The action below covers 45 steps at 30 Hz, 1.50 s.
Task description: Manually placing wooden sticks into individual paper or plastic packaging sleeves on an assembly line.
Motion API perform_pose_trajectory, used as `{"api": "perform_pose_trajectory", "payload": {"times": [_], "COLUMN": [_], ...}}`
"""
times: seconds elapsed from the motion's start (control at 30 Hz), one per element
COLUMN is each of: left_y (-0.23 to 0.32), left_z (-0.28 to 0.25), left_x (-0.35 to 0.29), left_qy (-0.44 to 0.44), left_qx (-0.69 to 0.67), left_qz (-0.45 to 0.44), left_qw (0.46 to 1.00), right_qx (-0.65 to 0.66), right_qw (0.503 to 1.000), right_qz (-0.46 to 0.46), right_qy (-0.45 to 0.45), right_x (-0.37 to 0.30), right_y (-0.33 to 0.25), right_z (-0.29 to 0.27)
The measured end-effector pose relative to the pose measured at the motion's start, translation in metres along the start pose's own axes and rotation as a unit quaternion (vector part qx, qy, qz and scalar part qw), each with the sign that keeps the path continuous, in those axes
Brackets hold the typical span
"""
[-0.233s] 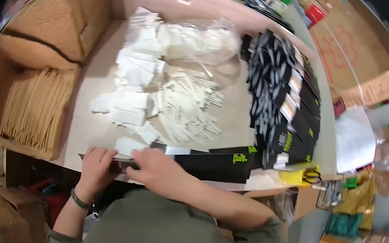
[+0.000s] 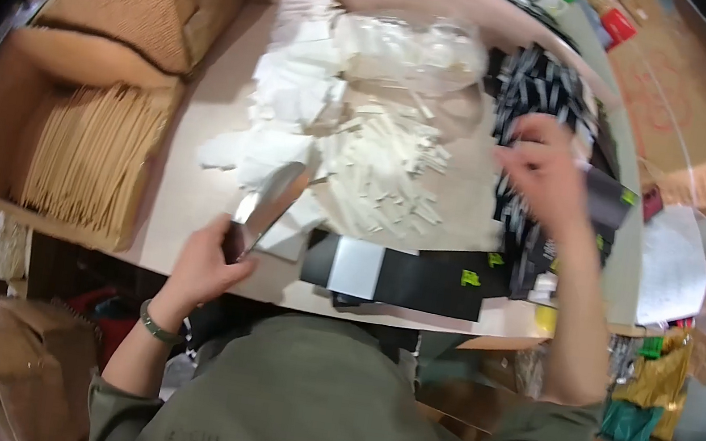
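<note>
Left hand (image 2: 208,259) is wrapped around the dark handle of a metal scraper (image 2: 266,199), blade pointing up toward the heap of white paper pieces (image 2: 363,150) on the table (image 2: 186,188). Right hand (image 2: 545,171) is up over the stack of black packets (image 2: 542,94), fingers loosely curled. It's blurry, so I can't tell if it's pinching one. A black sleeve with a white card (image 2: 404,275) lies at the near edge.

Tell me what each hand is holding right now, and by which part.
The left hand grips a metal-bladed scraper by its dark handle, blade pointing away. The right hand reaches over the row of black packets; whether it holds one cannot be told.
</note>
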State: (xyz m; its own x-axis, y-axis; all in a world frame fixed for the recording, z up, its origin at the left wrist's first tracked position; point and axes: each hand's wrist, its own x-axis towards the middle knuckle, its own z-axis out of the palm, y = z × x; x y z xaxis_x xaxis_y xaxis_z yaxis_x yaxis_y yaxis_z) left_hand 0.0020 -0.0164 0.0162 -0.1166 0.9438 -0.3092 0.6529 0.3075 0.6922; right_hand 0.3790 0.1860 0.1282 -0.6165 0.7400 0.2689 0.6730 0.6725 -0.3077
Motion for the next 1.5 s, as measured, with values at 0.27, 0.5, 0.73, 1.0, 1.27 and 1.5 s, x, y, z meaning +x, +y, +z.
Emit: {"api": "perform_pose_trajectory", "payload": {"times": [0.27, 0.5, 0.73, 1.0, 1.27, 1.5], "left_y": [0.047, 0.028, 0.054, -0.001, -0.011, -0.02], "left_z": [0.067, 0.052, 0.062, 0.047, 0.046, 0.031], "left_x": [-0.021, -0.015, -0.001, 0.037, -0.006, -0.023], "left_qy": [-0.26, -0.247, -0.299, 0.062, 0.062, -0.068], "left_qx": [-0.208, -0.195, -0.176, 0.046, 0.06, 0.155], "left_qz": [0.257, 0.105, 0.217, 0.039, 0.13, 0.211], "left_qw": [0.907, 0.943, 0.912, 0.996, 0.988, 0.963], "right_qx": [-0.02, 0.09, 0.183, 0.027, 0.046, 0.123], "right_qw": [0.955, 0.968, 0.966, 0.963, 0.97, 0.954], "right_qz": [-0.196, -0.196, -0.13, 0.127, 0.136, 0.143], "right_qy": [-0.223, -0.126, -0.13, -0.237, -0.195, -0.231], "right_x": [-0.075, -0.064, -0.055, -0.051, -0.054, -0.049], "right_y": [-0.083, -0.082, -0.085, -0.136, -0.149, -0.158], "right_z": [0.141, 0.112, 0.153, 0.143, 0.151, 0.169]}}
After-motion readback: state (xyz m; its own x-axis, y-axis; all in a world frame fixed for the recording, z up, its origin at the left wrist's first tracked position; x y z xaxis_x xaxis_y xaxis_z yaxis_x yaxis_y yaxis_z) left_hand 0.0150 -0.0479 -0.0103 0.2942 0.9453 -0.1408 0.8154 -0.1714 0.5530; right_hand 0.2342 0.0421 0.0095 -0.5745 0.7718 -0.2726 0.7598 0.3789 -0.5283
